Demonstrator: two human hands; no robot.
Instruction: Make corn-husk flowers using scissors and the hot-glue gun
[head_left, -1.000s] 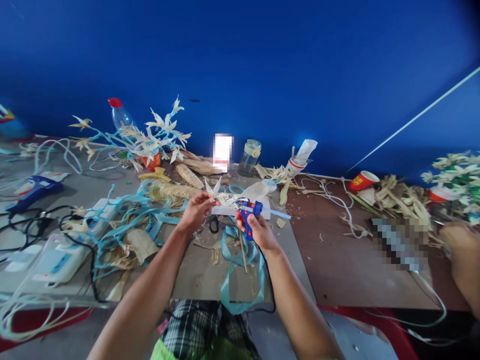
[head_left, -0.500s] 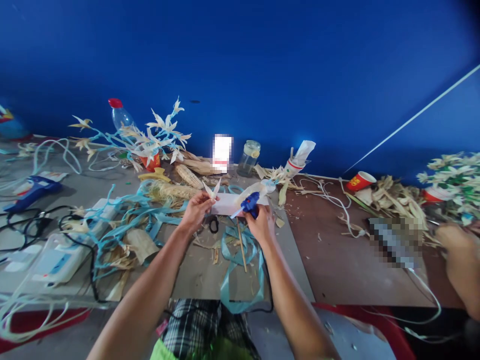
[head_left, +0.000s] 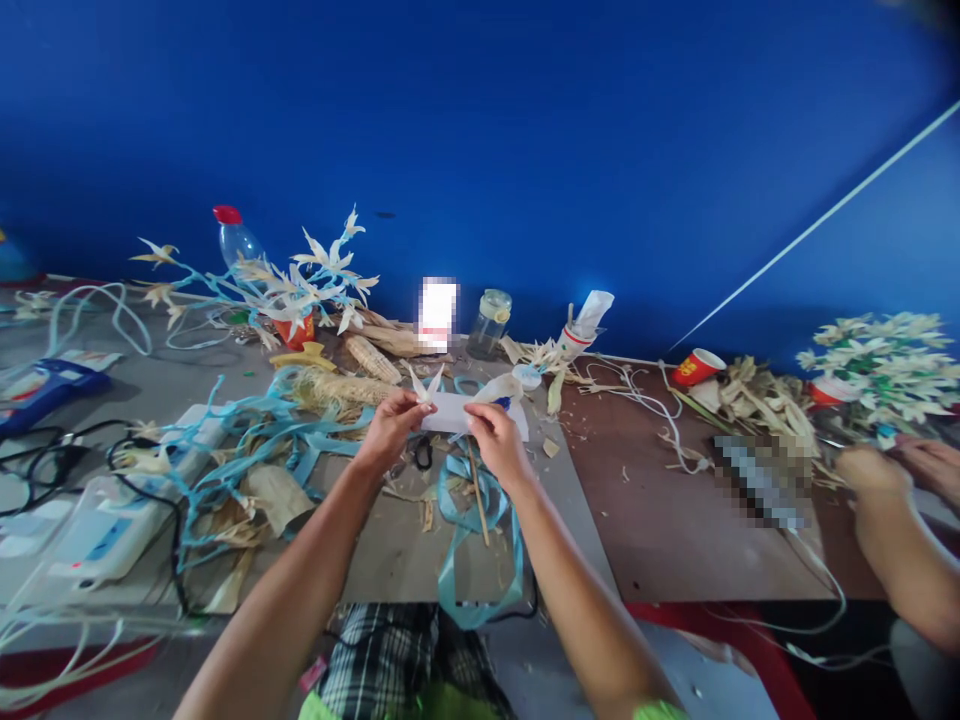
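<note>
My left hand [head_left: 391, 428] is closed, its fingertips pinching a small pale husk flower [head_left: 426, 384] with pointed petals spread upward. My right hand [head_left: 499, 438] is just to the right, thumb and fingers pressed together; I cannot make out what is in them. Behind its knuckles a blue bit of the glue gun [head_left: 505, 403] shows, the rest hidden. A white strip of paper or card [head_left: 448, 412] lies beneath and between both hands. Below them are a loop of light-blue ribbon [head_left: 448, 580], a thin stick [head_left: 478, 495] and a black ring-like item [head_left: 424, 453].
Blue ribbon strands [head_left: 217, 470] and a power strip [head_left: 112, 530] crowd the left side, with another blue glue gun [head_left: 56, 388]. Husk flowers on blue stems [head_left: 300, 285], a jar [head_left: 490, 325] and red cups [head_left: 699, 367] stand behind. A co-worker's arm [head_left: 900, 550] is at right.
My right hand has let go of the blue glue gun, which now sits behind it, and has moved left toward the flower. My left hand still holds the flower. The view has shifted slightly.
</note>
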